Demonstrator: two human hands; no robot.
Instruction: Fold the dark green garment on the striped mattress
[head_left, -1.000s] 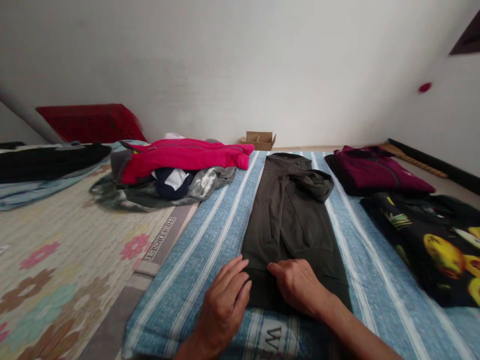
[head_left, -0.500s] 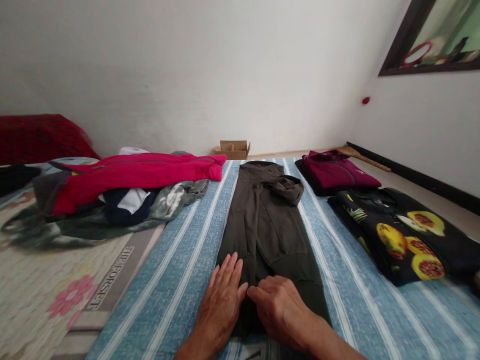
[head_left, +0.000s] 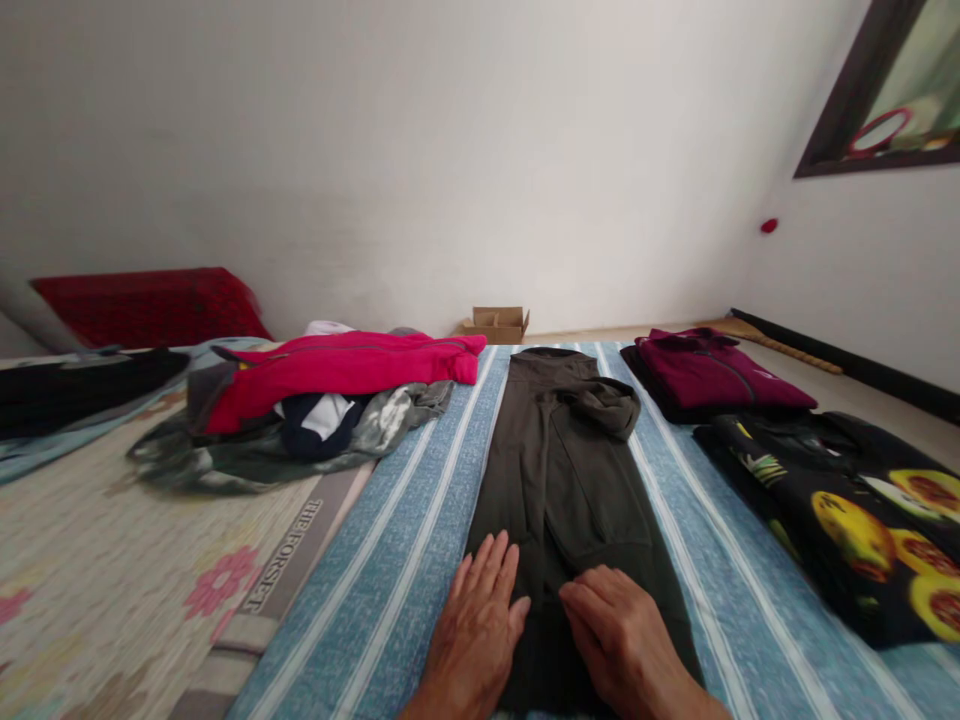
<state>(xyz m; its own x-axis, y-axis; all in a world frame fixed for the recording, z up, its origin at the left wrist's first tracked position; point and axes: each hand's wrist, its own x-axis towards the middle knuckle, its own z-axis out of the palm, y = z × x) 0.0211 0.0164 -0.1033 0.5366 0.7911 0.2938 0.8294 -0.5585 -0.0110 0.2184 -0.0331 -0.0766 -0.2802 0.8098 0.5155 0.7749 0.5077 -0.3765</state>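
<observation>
— What do we have closest to us?

— Our left hand [head_left: 478, 636] lies flat, fingers spread and open, on the near left edge of the dark olive garment [head_left: 570, 480]. Our right hand [head_left: 626, 640] rests palm down beside it, at about three o'clock from the left, fingers loosely curled against the cloth, pinching nothing that we can see.

— And the garment itself?

— It lies folded into a long narrow strip on the blue striped sheet [head_left: 397, 560], running from our hands toward twelve o'clock, with a bunched part near its far end.

— What lies around it?

— At two o'clock from our hands we see the black fruit-print cloth [head_left: 847, 500], and beyond it the folded maroon jacket [head_left: 712, 375]. At ten o'clock sits a loose pile topped by the pink jacket [head_left: 337, 365], on the floral mat [head_left: 112, 560]. Farther at ten o'clock the red pillow [head_left: 142, 305] leans at the wall, and at twelve o'clock stands the small cardboard box [head_left: 496, 323].
</observation>
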